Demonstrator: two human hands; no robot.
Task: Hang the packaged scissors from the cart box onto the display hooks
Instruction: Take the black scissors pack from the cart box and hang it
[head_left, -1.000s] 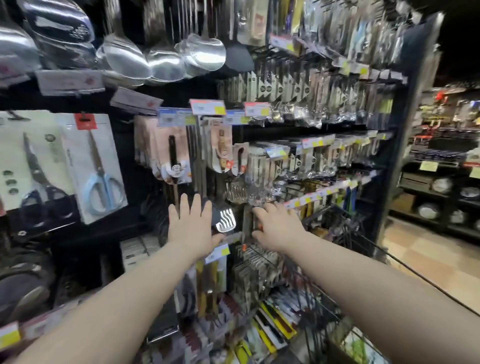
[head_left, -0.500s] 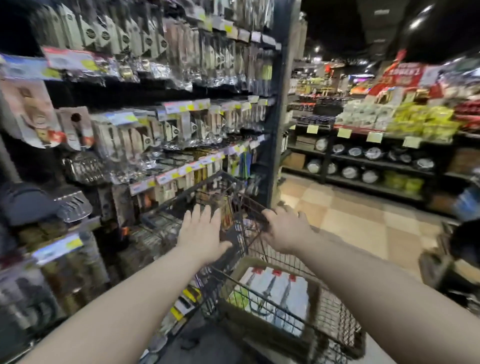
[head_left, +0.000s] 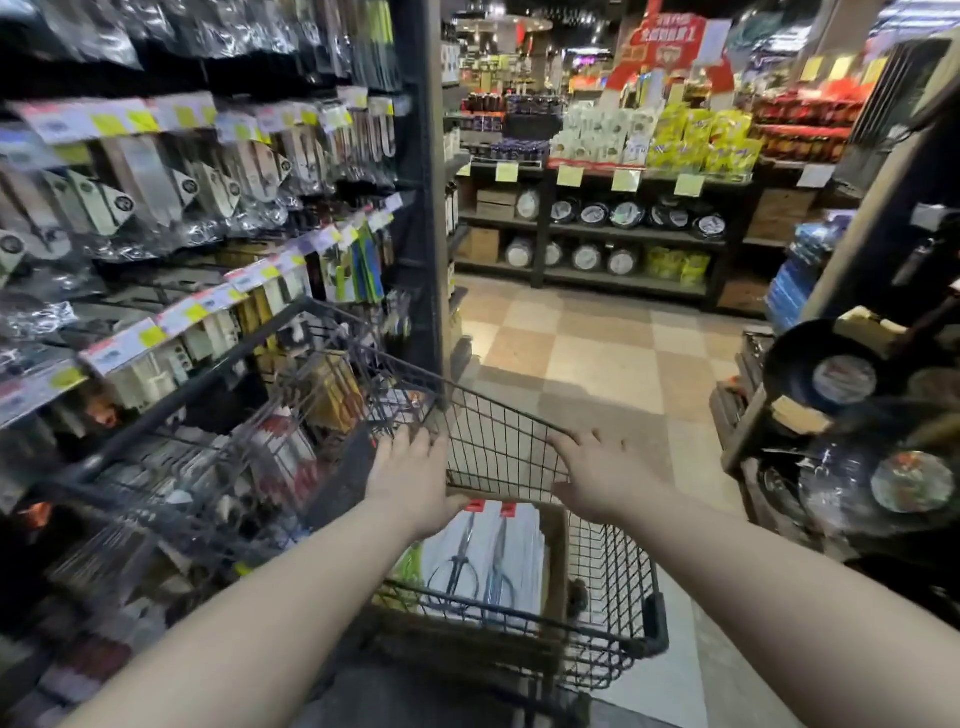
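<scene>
Store aisle (head_left: 597, 364), display hooks (head_left: 156, 208) at 10 o'clock: left hand (head_left: 410, 483) and right hand (head_left: 597, 483) hover empty, fingers (head_left: 415, 444) loosely spread, above packaged scissors (head_left: 488, 561) in cart box (head_left: 558, 561) at 6 o'clock; stacked, several could lift together.

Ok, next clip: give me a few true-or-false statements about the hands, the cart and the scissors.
1. The left hand and right hand hold nothing. True.
2. The scissors lie in a box inside the cart. True.
3. The packs are topped in blue. False: their tabs are red.
4. Left of the cart is open floor. False: the display stands there.
</scene>
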